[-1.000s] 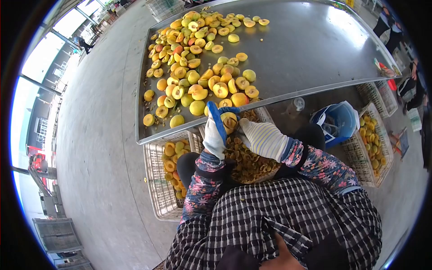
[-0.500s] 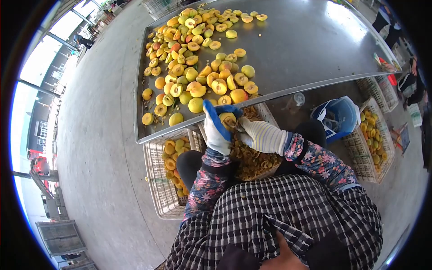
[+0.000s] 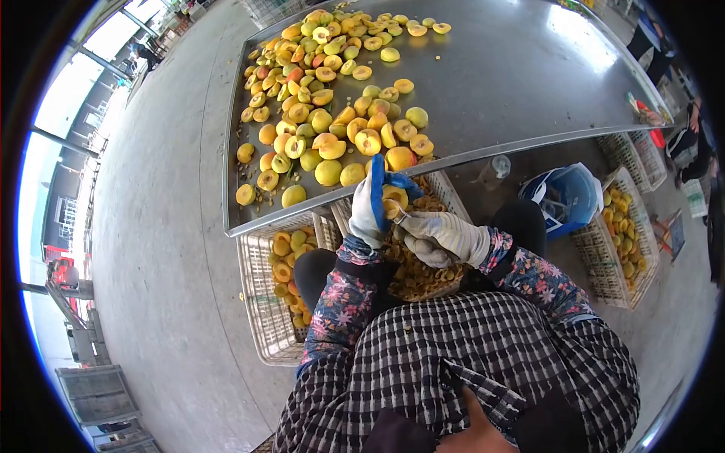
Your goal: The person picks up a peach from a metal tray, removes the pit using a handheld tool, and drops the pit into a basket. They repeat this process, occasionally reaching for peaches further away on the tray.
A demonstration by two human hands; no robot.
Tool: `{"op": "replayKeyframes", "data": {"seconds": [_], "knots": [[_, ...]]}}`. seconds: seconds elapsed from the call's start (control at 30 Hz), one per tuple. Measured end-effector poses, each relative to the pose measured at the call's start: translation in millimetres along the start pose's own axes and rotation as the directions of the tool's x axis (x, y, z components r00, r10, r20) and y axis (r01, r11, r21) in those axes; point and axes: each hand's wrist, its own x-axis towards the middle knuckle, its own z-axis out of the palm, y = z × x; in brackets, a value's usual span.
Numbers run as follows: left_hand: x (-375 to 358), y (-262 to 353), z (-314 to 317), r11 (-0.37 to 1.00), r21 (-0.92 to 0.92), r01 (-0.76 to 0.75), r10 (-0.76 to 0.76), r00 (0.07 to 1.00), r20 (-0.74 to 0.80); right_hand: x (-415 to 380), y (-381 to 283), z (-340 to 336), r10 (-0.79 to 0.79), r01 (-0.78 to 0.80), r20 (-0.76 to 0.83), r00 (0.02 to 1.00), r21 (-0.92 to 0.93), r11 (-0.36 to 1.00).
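The left hand (image 3: 369, 207) is holding a yellow fruit (image 3: 393, 198) beside the near edge of the desk (image 3: 513, 83), its grip wrapping closely around it. The right hand (image 3: 444, 237) is sitting at the fruit's near side, fingers curling; I cannot tell whether its grip is holding anything. More fruit (image 3: 302, 98), some cut, is lying on the desk's left part.

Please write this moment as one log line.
left hand: holding fruit piece | right hand: close beside it | table: more fruit
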Motion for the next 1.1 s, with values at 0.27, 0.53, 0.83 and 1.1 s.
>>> {"op": "replayKeyframes", "data": {"seconds": [0.27,0.53,0.83,1.1], "knots": [[-3.4,47.2,-59.6,0.776,0.444,0.448,-0.282,0.876,-0.392,-12.6,28.4,-53.4,-0.236,-0.143,-0.136,0.962,-0.990,-0.013],[-18.0,76.1,-225.5,0.071,0.816,0.574,-0.111,0.817,-0.566,-16.8,19.7,-25.5,-0.023,-0.274,-0.275,0.961,-0.948,-0.163],[45.7,-7.9,-235.8,-0.121,0.782,0.611,-0.430,0.678,-0.596,-12.0,20.3,-14.5,-0.082,-0.235,-0.225,0.971,-0.962,-0.141],[31.5,45.3,-179.2,0.816,-0.536,0.214,-0.375,0.903,-0.210,-11.0,8.1,-6.0,-0.337,-0.079,-0.136,0.932,-0.981,0.177]]}}
